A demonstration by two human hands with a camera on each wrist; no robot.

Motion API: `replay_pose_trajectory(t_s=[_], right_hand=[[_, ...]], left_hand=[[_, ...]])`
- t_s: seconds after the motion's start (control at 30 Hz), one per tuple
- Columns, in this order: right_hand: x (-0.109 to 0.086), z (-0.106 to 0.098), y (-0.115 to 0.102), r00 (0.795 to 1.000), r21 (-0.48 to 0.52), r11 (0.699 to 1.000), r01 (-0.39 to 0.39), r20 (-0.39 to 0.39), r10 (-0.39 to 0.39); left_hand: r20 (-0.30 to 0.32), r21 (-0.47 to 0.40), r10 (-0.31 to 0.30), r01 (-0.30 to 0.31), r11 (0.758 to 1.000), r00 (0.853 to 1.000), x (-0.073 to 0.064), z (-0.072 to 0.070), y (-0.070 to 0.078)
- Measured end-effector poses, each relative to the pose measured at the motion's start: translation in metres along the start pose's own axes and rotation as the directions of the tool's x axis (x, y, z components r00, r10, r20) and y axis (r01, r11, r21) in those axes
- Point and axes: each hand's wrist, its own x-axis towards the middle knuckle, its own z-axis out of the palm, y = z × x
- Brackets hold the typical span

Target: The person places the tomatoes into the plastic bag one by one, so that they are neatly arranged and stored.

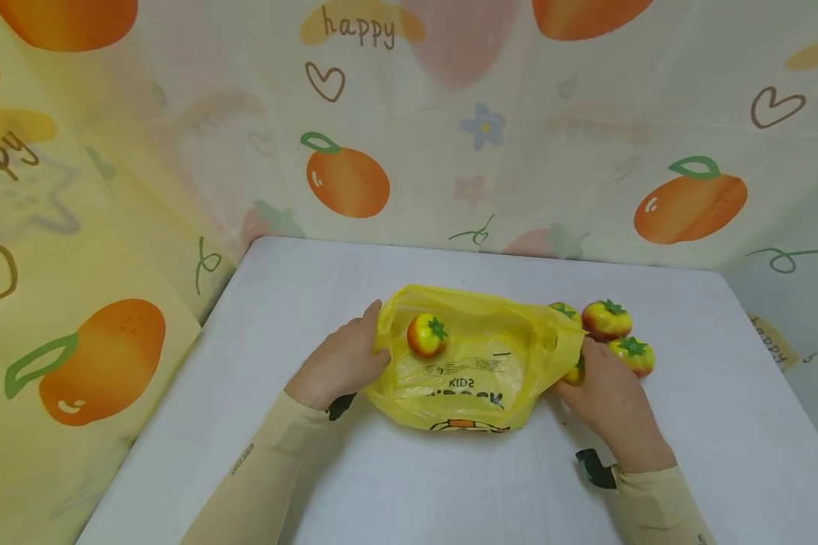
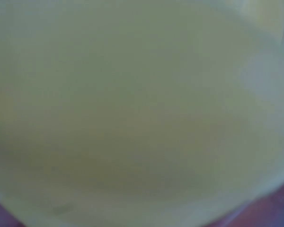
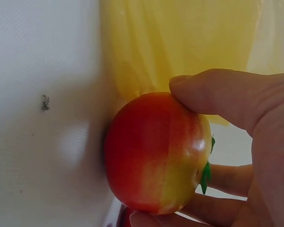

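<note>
A yellow plastic bag [image 1: 477,378] lies with its mouth spread on the white table. One red-and-yellow tomato [image 1: 427,335] with a green leafy top rests inside it, toward the left. My left hand [image 1: 344,362] pinches the bag's left rim, thumb over the edge. Blurred yellowish film [image 2: 132,104] fills most of the left wrist view. At the bag's right end, my right hand [image 1: 610,401] grips another tomato [image 3: 151,151] between thumb and curled fingers, close to the tabletop. The bag's yellow side [image 3: 180,42] hangs right behind that tomato.
Beyond my right hand sit more tomatoes, one at the back [image 1: 607,319], one to the right [image 1: 632,356] and one partly hidden by the bag [image 1: 564,311]. A fruit-printed cloth [image 1: 416,151] hangs behind the white table [image 1: 313,265].
</note>
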Motion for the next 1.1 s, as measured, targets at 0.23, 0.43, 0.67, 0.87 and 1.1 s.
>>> replay_pose_trajectory(t_s=[0.23,0.43,0.67,0.87,1.1], right_hand=[[-0.002,-0.009,0.000,1.000,0.017,1.000,-0.027,0.014,0.026],[-0.006,-0.023,-0.003,0.999,-0.001,0.999,-0.049,-0.008,0.049],[-0.012,-0.054,-0.003,0.993,-0.003,0.999,-0.039,-0.108,0.038],[-0.017,-0.087,-0.013,0.981,-0.009,0.999,-0.036,-0.189,0.034],[-0.017,-0.110,-0.049,0.951,-0.006,0.997,0.081,-0.298,-0.079]], left_hand=[[0.014,-0.005,-0.013,0.013,1.000,1.000,0.001,0.000,0.003],[0.015,0.000,-0.011,0.011,1.000,1.000,0.001,0.001,0.003],[0.011,0.000,-0.002,0.002,1.000,1.000,0.000,0.002,0.002],[0.006,-0.002,0.008,-0.008,1.000,1.000,-0.001,0.001,0.003],[0.004,0.006,0.017,-0.017,1.000,1.000,0.001,0.002,0.001]])
